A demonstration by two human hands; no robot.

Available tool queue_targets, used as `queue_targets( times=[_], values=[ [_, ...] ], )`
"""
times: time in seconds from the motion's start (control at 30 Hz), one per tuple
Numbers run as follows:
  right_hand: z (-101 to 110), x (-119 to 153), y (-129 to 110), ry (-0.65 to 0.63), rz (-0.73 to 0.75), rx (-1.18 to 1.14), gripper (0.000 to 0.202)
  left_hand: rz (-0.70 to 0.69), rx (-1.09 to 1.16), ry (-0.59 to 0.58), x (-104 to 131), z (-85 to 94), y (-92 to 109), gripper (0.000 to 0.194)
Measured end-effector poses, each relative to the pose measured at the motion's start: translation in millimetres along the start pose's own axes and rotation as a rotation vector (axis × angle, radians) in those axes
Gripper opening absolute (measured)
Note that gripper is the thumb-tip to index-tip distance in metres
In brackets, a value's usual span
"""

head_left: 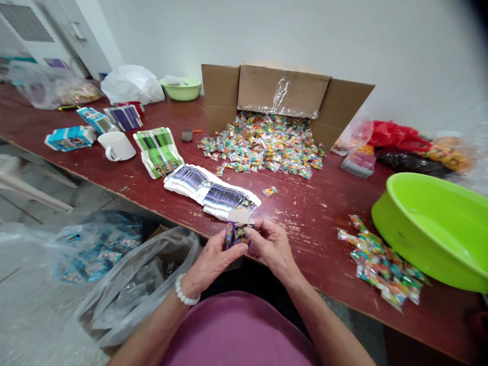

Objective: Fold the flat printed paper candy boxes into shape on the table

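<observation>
Between both hands, just over the table's front edge, is a small purple printed carton (237,235) with its pale top flap standing up. My left hand (213,256), with a white bead bracelet on the wrist, grips the carton's left side and bottom. My right hand (272,246) pinches its right side with thumb and fingers near the top. Right behind the carton lie rows of flat purple-and-white cartons (213,190), overlapping one another. A single wrapped candy (270,191) sits on the red table (305,213) beyond my right hand. Whether anything is inside the carton is hidden.
A cardboard box (284,89) spills wrapped candies (267,142) at the back. Right stand a green basin (430,239) and a candy pile (381,264). Left are green cartons (159,151), a white mug (116,146) and blue cartons (70,138). A plastic-lined box (141,290) stands below.
</observation>
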State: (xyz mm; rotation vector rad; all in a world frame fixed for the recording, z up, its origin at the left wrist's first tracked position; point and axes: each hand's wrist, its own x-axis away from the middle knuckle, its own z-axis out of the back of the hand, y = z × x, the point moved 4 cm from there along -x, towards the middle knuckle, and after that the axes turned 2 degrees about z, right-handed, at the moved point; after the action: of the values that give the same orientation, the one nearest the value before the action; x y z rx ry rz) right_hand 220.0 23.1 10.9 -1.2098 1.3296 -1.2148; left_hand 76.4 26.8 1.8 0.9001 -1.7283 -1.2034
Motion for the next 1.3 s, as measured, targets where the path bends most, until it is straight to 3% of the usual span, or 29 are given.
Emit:
queue_targets(
  times=[0.17,0.23,0.37,0.47,0.63,0.77,0.87,0.93,1.03,1.1,1.2,1.3],
  values=[
    [6,-5,3,0.084,0.047,0.002,0.043,-0.163,0.004,0.237,8,3.4,5,0.066],
    [3,-3,4,0.075,0.060,-0.056,0.040,-0.223,-0.056,0.267,11,2.8,7,0.069],
    [-2,1,5,0.046,0.104,-0.107,0.022,-0.210,-0.189,0.207,11,4.7,8,0.053],
    [-1,1,6,0.028,0.094,-0.088,0.016,-0.158,-0.110,0.112,8,7.6,8,0.040],
    [4,-5,11,-0.042,-0.062,-0.126,0.025,-0.069,0.038,0.009,8,7.4,7,0.025],
    [2,-8,11,-0.120,-0.179,-0.260,0.037,-0.060,0.014,-0.013,8,8.1,3,0.021],
    [-1,-7,6,-0.189,-0.167,-0.221,0.032,-0.099,0.054,0.043,9,11.2,2,0.030],
    [0,-6,1,-0.161,-0.095,-0.190,0.028,-0.059,0.169,0.041,10,9.9,1,0.045],
    [0,-4,-2,-0.141,-0.024,-0.186,0.025,0.151,0.307,-0.121,13,-1.8,-5,0.043],
    [0,-2,-3,-0.196,0.004,-0.114,0.023,0.258,0.342,-0.176,14,-7.5,-10,0.046],
    [-1,-2,-2,-0.283,0.016,-0.031,0.024,0.304,0.329,-0.068,12,-6.6,-17,0.055],
    [2,-6,0,-0.251,-0.025,-0.009,0.025,0.298,0.264,-0.020,9,-7.3,-19,0.060]
  ],
)
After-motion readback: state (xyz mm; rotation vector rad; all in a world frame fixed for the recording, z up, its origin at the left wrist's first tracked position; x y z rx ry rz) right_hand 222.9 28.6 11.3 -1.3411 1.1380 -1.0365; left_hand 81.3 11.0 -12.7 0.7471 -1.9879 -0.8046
